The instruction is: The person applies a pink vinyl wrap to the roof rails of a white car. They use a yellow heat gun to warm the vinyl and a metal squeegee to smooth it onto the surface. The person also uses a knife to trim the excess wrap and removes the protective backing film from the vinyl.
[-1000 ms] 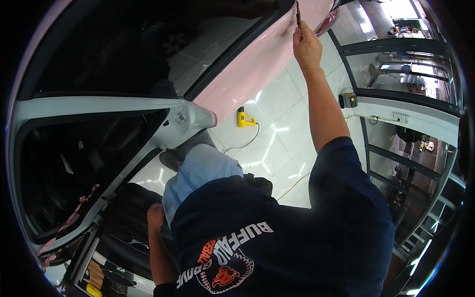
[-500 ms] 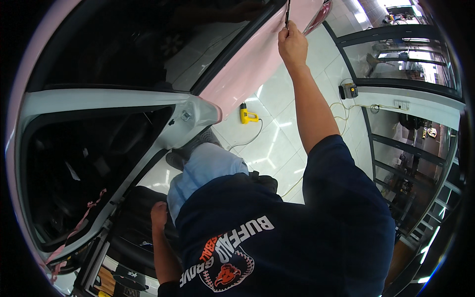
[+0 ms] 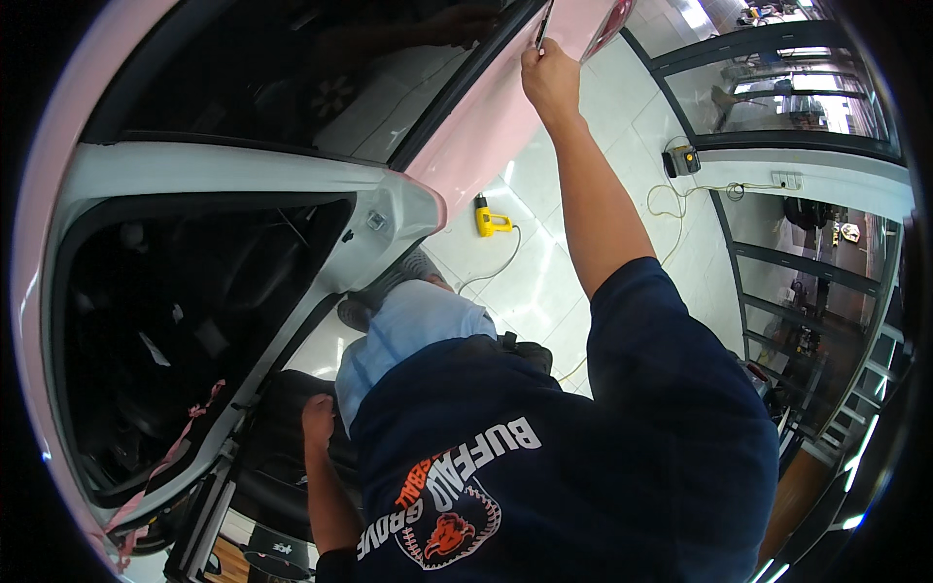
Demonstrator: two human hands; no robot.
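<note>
My right hand is raised at the far end of my outstretched arm, fingers pinched round a slim dark tool whose exact kind I cannot make out. The tool is against or just over the pink car body panel, close to the black lower edge of the dark side window. Low on the left, my left hand is curled beside the black padded door panel. Its fingertips are hidden, and what they hold, if anything, does not show.
A yellow heat gun with a trailing cord lies on the white tiled floor. Near the glass wall sits a small dark box with yellow cable. Torn pink strips hang at the open door frame.
My right hand and the tool have shifted left along the pink panel, nearer the window edge. The whole view has shifted slightly. My left hand stays beside the door panel.
</note>
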